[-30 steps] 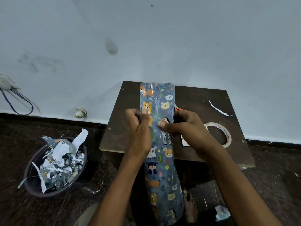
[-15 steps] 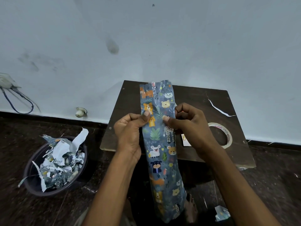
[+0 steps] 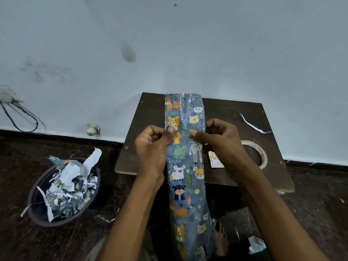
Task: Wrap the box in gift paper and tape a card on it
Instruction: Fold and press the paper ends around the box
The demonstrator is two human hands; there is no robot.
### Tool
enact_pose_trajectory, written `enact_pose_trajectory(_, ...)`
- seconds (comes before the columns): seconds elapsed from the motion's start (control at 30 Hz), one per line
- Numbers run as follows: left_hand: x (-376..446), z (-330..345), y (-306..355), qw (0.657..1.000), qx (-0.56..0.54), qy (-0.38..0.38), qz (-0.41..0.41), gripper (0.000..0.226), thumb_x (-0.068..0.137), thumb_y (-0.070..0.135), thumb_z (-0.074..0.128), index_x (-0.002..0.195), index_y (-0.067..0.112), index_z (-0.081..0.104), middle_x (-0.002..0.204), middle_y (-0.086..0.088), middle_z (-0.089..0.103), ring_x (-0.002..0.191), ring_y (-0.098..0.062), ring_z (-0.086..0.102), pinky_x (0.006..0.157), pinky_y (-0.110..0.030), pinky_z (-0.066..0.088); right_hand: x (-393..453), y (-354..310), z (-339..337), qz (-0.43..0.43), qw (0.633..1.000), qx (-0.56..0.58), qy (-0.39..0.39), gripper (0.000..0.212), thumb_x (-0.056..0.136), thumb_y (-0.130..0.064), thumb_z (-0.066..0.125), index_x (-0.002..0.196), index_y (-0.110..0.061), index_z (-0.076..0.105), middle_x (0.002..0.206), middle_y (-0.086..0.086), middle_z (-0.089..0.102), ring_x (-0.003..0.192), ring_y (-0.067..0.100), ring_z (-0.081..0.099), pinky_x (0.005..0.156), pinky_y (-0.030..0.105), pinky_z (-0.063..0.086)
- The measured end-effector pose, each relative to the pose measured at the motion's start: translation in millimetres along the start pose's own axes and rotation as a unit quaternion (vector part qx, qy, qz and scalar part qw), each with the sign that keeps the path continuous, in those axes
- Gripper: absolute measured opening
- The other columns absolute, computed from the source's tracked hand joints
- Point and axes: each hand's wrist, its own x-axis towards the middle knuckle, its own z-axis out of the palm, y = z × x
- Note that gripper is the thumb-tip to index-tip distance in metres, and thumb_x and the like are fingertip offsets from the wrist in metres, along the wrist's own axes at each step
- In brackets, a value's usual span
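Left hand (image 3: 152, 147) & right hand (image 3: 216, 142) both pinch the gift paper (image 3: 185, 166) w/ 2 thumbs, prob. unfolding it; hard pull could tear it near table (image 3: 244, 117) front edge.

- I see a dark bowl (image 3: 35, 208) of paper scraps (image 3: 69, 187) on the floor, left of the table (image 3: 145, 117).
- A cable (image 3: 22, 117) hangs on the wall (image 3: 188, 44).

My right hand (image 3: 216, 144) covers most of the card (image 3: 214, 159); the gift paper (image 3: 185, 166) runs off the bottom edge.
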Motion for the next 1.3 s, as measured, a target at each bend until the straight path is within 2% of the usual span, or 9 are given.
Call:
enact_pose_trajectory(0.13, 1.6, -0.7, -1.2, 1.000, -0.002, 0.015, 0.023, 0.028, 0.084, 0.005, 0.077, 0.066, 0.014, 0.057, 0.060, 0.001, 0.062, 0.062, -0.016, 0.057, 0.064, -0.035, 0.052, -3.1, -5.8, -2.8, 0.082, 0.994, -0.036, -0.061, 0.034, 0.081, -0.008, 0.081, 0.111, 0.004, 0.068, 0.099, 0.011, 0.078, 0.075, 0.018, 0.071, 0.060, 0.025, 0.056)
enact_pose_trajectory(0.27, 0.6, 0.5, -2.1, 1.000, 0.002, 0.012, 0.016, 0.026, 0.083, 0.008, 0.078, 0.067, 0.017, 0.060, 0.064, -0.001, 0.063, 0.067, -0.020, 0.058, 0.069, -0.040, 0.052, -2.6, -6.5, 0.4, 0.096, 0.995, -0.007, -0.026, 0.024, 0.080, 0.003, 0.076, 0.102, 0.010, 0.070, 0.082, 0.011, 0.075, 0.060, 0.018, 0.069, 0.049, 0.025, 0.052)
enact_pose_trajectory(0.4, -6.6, 3.4, 1.1, 0.999, 0.022, -0.046, -0.004, 0.017, 0.087, 0.009, 0.075, 0.093, 0.009, 0.059, 0.081, -0.002, 0.071, 0.070, -0.014, 0.068, 0.064, -0.032, 0.056, -0.2, -4.3, -0.4, 0.084, 0.996, 0.026, 0.025, 0.012, 0.075, 0.013, 0.072, 0.085, 0.006, 0.070, 0.072, 0.009, 0.074, 0.056, 0.019, 0.068, 0.046, 0.024, 0.050)
enact_pose_trajectory(0.57, -17.7, 7.3, 1.3, 0.988, 0.093, -0.119, -0.015, 0.050, 0.089, 0.012, 0.074, 0.125, 0.018, 0.041, 0.104, 0.000, 0.073, 0.087, -0.014, 0.075, 0.072, -0.030, 0.059, 5.2, -2.5, -1.9, 0.060, 0.992, 0.047, 0.099, 0.027, 0.071, 0.015, 0.073, 0.095, 0.005, 0.066, 0.084, 0.017, 0.076, 0.066, 0.025, 0.069, 0.056, 0.034, 0.055)
enact_pose_trajectory(0.67, -18.6, 7.7, -1.4, 0.987, 0.102, -0.122, 0.003, 0.037, 0.096, 0.016, 0.067, 0.120, 0.027, 0.042, 0.102, 0.004, 0.073, 0.090, -0.018, 0.074, 0.077, -0.037, 0.061, 6.1, -3.2, -1.6, 0.059, 0.989, 0.075, 0.116, 0.037, 0.071, 0.015, 0.075, 0.102, 0.000, 0.061, 0.097, 0.022, 0.076, 0.072, 0.028, 0.072, 0.066, 0.043, 0.059)
enact_pose_trajectory(0.9, -20.9, 9.9, 1.2, 0.984, 0.131, -0.059, 0.101, 0.008, 0.106, 0.014, 0.048, 0.108, 0.015, 0.041, 0.067, 0.012, 0.060, 0.060, -0.004, 0.054, 0.055, -0.022, 0.047, 0.1, -4.0, 8.5, 0.004, 0.990, 0.094, 0.106, 0.048, 0.074, 0.015, 0.077, 0.096, -0.015, 0.046, 0.096, 0.023, 0.073, 0.071, 0.027, 0.073, 0.052, 0.032, 0.056)
enact_pose_trajectory(1.03, -15.7, 8.0, 0.2, 0.972, 0.184, -0.022, 0.145, 0.017, 0.105, 0.016, 0.051, 0.091, 0.025, 0.046, 0.068, 0.008, 0.049, 0.061, -0.013, 0.042, 0.054, -0.035, 0.038, -2.3, -3.7, 11.0, -0.030, 0.992, 0.088, 0.089, 0.045, 0.079, 0.013, 0.076, 0.091, -0.014, 0.042, 0.084, 0.016, 0.071, 0.062, 0.020, 0.070, 0.045, 0.026, 0.051)
enact_pose_trajectory(1.17, -9.4, 5.2, -0.8, 0.984, 0.159, -0.004, 0.082, 0.017, 0.102, 0.017, 0.055, 0.087, 0.023, 0.050, 0.073, 0.002, 0.053, 0.066, -0.018, 0.047, 0.060, -0.038, 0.042, -1.6, -4.0, 7.7, -0.023, 0.993, 0.103, 0.046, 0.026, 0.090, -0.007, 0.073, 0.092, -0.010, 0.047, 0.069, 0.001, 0.065, 0.055, 0.015, 0.060, 0.042, 0.025, 0.046)
enact_pose_trajectory(1.3, -4.0, 1.5, 8.4, 0.992, 0.056, -0.023, -0.113, 0.014, 0.101, 0.015, 0.055, 0.100, 0.003, 0.062, 0.090, -0.015, 0.066, 0.073, -0.023, 0.062, 0.061, -0.029, 0.051, 5.2, -7.9, -0.4, 0.026, 0.989, 0.144, -0.014, 0.027, 0.079, -0.025, 0.073, 0.089, -0.009, 0.053, 0.071, 0.003, 0.064, 0.055, 0.016, 0.056, 0.045, 0.024, 0.041)
